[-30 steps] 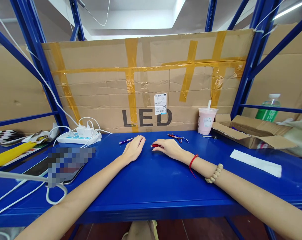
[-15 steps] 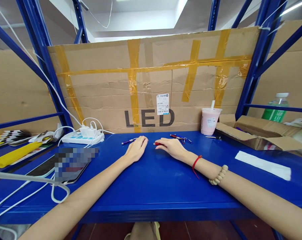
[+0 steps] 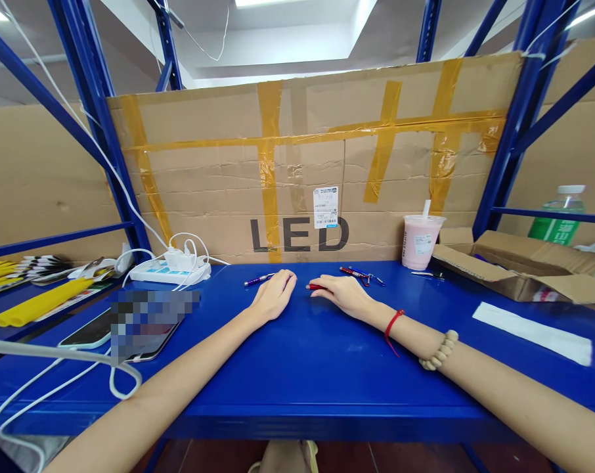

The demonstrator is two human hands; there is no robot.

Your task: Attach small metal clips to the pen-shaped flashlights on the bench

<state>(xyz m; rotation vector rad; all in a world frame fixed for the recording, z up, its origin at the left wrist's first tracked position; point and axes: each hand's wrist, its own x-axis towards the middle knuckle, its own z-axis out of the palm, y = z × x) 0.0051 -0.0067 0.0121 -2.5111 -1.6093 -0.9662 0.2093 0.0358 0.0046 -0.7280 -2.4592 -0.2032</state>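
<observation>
My left hand (image 3: 274, 295) rests palm down on the blue table, its fingers stretched forward and lying close together. A dark purple-blue pen (image 3: 256, 280) lies just behind it, one end covered by the hand. I see nothing held in this hand, though its underside is hidden. My right hand (image 3: 344, 293) is closed around a red pen (image 3: 315, 287), whose end sticks out at the fingertips toward the left. Beyond the right hand, a dark red pen (image 3: 352, 272) and a blue pen (image 3: 369, 274) lie crossing on the table.
A pink drink cup (image 3: 420, 243) with a straw stands at the back right, beside an open cardboard box (image 3: 514, 263). White paper strip (image 3: 531, 333) lies right. Power strip (image 3: 147, 272), cables and a phone (image 3: 88, 332) occupy the left. A cardboard panel (image 3: 219, 190) closes the back.
The view has shifted slightly, so everything appears a little farther right. Both hands keep nearly the same place and pose on the table.
</observation>
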